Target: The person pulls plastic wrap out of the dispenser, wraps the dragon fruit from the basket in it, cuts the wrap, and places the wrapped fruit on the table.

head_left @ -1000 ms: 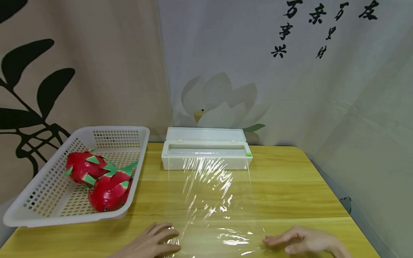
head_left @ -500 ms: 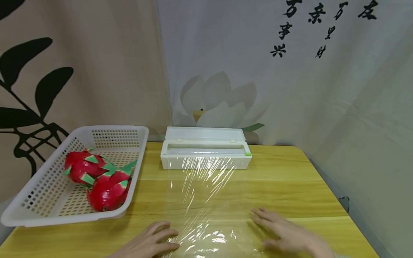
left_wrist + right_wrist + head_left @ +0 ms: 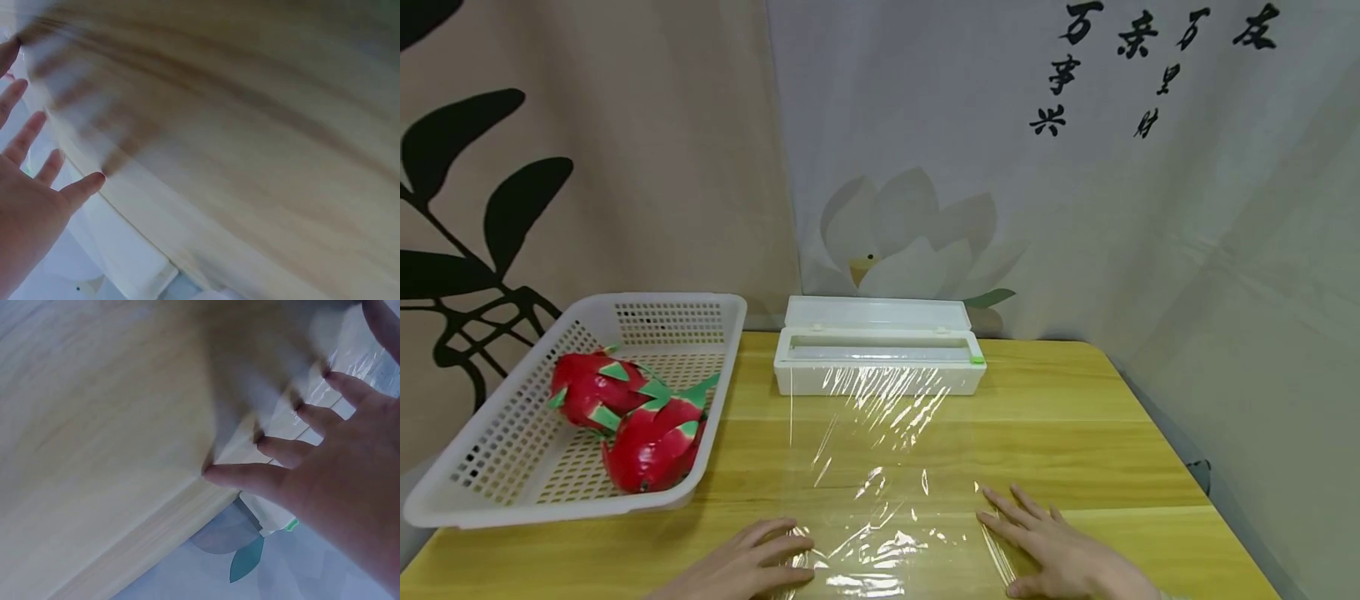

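Note:
A sheet of clear plastic wrap (image 3: 880, 483) runs over the table from a white wrap dispenser box (image 3: 880, 379), whose lid stands up at the back. At the sheet's left edge, the left hand (image 3: 745, 562) rests with spread fingers, fingertips down on the film. Across from it, the right hand (image 3: 1060, 546) presses the right edge with spread fingers, and the film creases beside them. In the left wrist view the left hand (image 3: 37, 187) has its fingers apart, tips on the tabletop. The right wrist view has the right hand (image 3: 331, 450) spread likewise.
To the left stands a white perforated basket (image 3: 482, 450) with two red dragon fruits, one (image 3: 595, 392) behind the other (image 3: 655, 446). The wooden table (image 3: 1075, 417) ends at a printed curtain (image 3: 910, 125) behind the dispenser box.
The right hand has moved left and inward from beside the sheet, turned palm down, and set its fingers on the film's right edge. The left hand has stayed nearly in place.

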Action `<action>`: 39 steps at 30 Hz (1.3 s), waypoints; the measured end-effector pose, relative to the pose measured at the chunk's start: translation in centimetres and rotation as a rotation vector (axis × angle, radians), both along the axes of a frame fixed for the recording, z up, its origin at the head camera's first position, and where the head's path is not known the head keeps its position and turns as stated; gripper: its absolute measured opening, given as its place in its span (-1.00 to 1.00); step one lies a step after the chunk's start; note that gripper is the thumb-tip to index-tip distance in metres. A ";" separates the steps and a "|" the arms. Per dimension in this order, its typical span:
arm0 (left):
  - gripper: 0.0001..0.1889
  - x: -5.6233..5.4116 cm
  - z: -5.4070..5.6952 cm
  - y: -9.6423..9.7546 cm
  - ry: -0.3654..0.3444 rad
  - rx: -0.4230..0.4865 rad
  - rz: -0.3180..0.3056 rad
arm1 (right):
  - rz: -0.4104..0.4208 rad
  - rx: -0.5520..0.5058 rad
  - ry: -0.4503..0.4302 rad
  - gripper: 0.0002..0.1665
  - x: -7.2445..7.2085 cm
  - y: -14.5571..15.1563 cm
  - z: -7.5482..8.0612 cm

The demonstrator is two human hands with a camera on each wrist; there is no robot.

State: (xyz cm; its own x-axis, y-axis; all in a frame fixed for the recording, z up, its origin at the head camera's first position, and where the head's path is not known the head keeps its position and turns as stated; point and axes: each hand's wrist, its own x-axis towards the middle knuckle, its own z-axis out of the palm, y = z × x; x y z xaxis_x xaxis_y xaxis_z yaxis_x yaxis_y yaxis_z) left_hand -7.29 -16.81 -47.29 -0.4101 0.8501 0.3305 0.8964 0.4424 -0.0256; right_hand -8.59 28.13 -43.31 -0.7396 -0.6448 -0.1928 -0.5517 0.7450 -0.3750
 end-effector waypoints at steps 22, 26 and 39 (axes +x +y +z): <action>-0.45 0.6 8.5 -0.9 -0.531 -0.004 0.307 | -0.006 -0.014 -0.042 -0.06 0.6 0.4 0.2; -0.51 -0.2 11.9 -1.6 -0.394 0.162 0.500 | -0.037 -0.001 -0.066 -0.06 0.7 0.3 0.3; -0.18 -6.7 12.9 -7.7 -0.437 0.028 0.896 | -0.031 -0.002 -0.071 -0.06 0.5 0.3 0.4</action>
